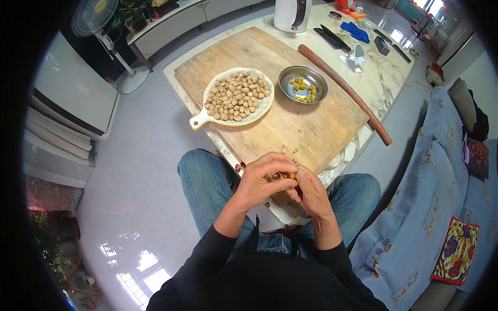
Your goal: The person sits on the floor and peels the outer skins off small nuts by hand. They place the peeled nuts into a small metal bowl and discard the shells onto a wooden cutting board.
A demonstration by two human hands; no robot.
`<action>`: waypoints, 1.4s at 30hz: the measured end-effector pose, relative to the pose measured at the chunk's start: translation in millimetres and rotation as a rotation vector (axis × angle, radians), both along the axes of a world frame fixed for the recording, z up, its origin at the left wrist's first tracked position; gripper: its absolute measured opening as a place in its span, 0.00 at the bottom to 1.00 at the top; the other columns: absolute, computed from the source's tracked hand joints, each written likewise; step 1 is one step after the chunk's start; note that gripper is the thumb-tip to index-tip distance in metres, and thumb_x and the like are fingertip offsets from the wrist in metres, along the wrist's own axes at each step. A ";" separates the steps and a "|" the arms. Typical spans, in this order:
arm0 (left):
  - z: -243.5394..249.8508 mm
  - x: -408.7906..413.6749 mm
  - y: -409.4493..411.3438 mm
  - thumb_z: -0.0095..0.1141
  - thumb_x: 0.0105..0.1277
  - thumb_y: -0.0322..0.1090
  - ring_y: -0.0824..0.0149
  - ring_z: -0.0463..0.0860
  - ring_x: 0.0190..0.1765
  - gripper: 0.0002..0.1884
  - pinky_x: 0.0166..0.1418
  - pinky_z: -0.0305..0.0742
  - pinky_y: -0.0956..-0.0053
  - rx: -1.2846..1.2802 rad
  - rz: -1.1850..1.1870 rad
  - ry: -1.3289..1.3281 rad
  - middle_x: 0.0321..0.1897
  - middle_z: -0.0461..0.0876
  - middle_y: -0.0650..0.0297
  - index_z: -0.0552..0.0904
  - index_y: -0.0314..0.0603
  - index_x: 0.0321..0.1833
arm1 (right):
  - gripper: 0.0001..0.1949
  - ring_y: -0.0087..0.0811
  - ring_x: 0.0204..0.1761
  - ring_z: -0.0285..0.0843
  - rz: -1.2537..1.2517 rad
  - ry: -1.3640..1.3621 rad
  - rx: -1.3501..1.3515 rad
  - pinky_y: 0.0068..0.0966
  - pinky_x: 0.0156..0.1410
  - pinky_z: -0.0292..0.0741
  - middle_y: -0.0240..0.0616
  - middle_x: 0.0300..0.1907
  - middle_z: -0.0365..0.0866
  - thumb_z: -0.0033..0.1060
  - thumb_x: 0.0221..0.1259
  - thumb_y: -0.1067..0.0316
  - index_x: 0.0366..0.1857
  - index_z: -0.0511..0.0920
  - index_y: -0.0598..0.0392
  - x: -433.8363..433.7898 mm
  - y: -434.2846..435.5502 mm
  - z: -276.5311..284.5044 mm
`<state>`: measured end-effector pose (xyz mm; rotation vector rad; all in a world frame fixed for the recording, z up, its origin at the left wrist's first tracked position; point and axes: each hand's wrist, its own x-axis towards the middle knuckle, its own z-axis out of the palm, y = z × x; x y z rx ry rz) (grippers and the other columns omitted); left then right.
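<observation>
Over the near edge of a wooden board (249, 46), my left hand (264, 177) and my right hand (311, 186) meet at the fingertips. Pinched between them is a small yellow nut kernel (293, 176), partly covered by the fingers. Farther off, a white plate with a handle (199, 119) carries a heap of pale nuts in their shells (239, 93), which look like ginkgo nuts. To its right stands a stainless steel bowl (286, 87) with several yellow kernels (299, 87) in it. Small shell bits (298, 131) lie on the board.
A long wooden rolling pin (346, 91) lies along the board's right side, its near end past the marble-patterned table (389, 83). Behind are a white kettle (290, 17), a phone stand (355, 58) and a blue cloth (355, 32). Brown nuts (238, 168) lie beside my left hand.
</observation>
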<state>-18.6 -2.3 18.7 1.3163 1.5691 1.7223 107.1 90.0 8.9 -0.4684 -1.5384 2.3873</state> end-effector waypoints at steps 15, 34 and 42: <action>17.6 -2.5 4.5 0.65 0.49 0.25 0.66 0.81 0.40 0.09 0.44 0.75 0.76 -0.003 -0.101 0.191 0.36 0.81 0.60 0.84 0.37 0.34 | 0.18 0.15 0.22 0.56 -0.045 0.139 -0.307 0.12 0.25 0.56 0.27 0.23 0.64 0.35 0.72 0.53 0.40 0.70 0.59 10.1 -3.4 -3.9; 0.1 13.3 4.5 0.61 0.54 0.24 0.65 0.80 0.40 0.11 0.44 0.74 0.76 -0.051 0.133 0.179 0.38 0.79 0.58 0.81 0.36 0.41 | 0.17 0.13 0.20 0.56 -0.075 0.020 -0.094 0.10 0.24 0.56 0.24 0.20 0.63 0.36 0.71 0.49 0.36 0.69 0.53 -2.4 1.5 -1.5; 0.6 10.5 0.2 0.62 0.54 0.27 0.61 0.82 0.39 0.10 0.40 0.77 0.74 -0.013 0.174 0.336 0.37 0.81 0.56 0.82 0.36 0.40 | 0.18 0.14 0.20 0.56 -0.055 -0.093 0.115 0.11 0.24 0.56 0.24 0.20 0.63 0.34 0.72 0.50 0.34 0.69 0.55 1.7 2.2 -7.1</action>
